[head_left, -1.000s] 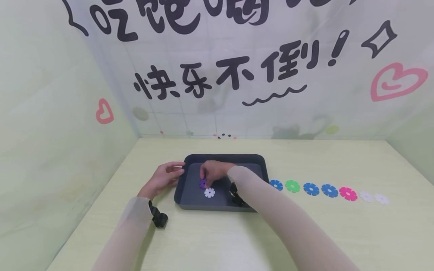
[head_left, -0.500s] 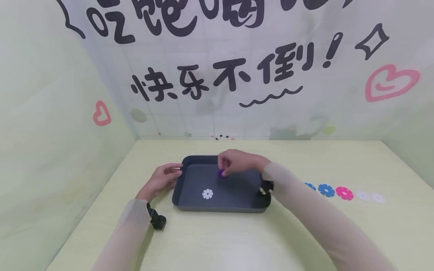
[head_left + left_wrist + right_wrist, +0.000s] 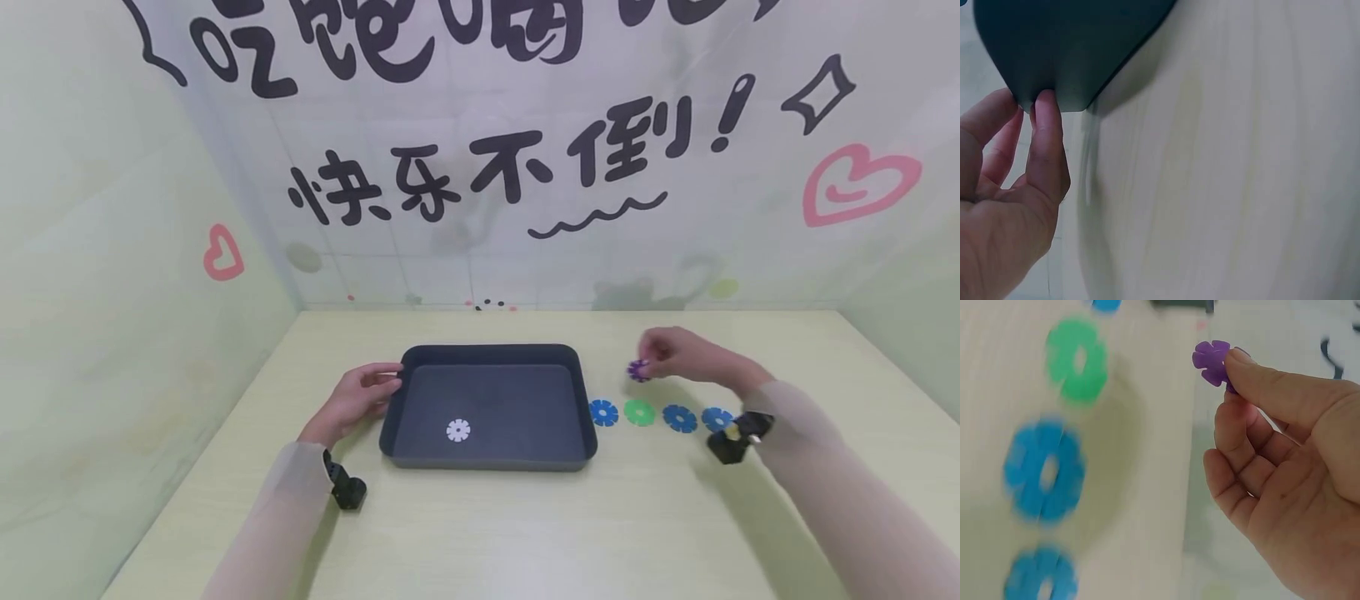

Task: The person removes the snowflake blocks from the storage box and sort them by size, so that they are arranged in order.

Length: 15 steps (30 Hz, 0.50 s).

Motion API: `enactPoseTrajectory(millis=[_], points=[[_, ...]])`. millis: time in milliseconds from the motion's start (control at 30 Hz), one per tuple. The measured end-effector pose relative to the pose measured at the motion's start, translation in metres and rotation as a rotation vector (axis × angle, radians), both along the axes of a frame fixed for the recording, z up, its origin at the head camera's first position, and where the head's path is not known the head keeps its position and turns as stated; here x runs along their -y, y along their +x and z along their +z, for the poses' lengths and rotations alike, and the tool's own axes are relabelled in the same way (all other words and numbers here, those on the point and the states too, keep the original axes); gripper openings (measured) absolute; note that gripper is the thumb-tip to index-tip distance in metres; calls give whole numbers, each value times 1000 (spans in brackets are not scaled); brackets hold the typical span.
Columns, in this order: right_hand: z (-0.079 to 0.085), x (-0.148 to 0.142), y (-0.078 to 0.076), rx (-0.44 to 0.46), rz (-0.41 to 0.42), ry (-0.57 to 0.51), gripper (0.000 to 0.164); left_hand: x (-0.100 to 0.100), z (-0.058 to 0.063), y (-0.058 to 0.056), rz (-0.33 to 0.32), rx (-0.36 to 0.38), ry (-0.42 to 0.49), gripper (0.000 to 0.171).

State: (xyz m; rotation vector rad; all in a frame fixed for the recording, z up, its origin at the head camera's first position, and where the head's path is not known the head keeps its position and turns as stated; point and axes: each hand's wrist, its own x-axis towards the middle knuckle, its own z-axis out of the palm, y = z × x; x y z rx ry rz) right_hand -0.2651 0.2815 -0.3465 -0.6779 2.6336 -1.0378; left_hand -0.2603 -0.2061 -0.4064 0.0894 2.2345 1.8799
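In the head view my right hand is over the table, to the right of the tray. Between thumb and fingers it pinches a purple flower-shaped plastic disc, held above the row of discs. The dark grey tray has one white notched disc lying in it. My left hand grips the tray's left wall. The left wrist view shows one fingertip at the rim and another digit against the outer wall.
Right of the tray, flower-shaped discs lie in a row: a blue disc, a green disc and two more blue ones. My right wrist and its camera cover the row's right part. A printed wall stands behind the table.
My right hand has lifted the purple disc out of the tray and carried it right, past the tray's right edge. The left hand has stayed at the tray's left side.
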Motion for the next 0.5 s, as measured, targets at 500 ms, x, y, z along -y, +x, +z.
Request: enactPoseTrajectory(millis=[500], points=[[-38,-165,62,42,-329,102,19,2,-3,0,3,0,0,45]])
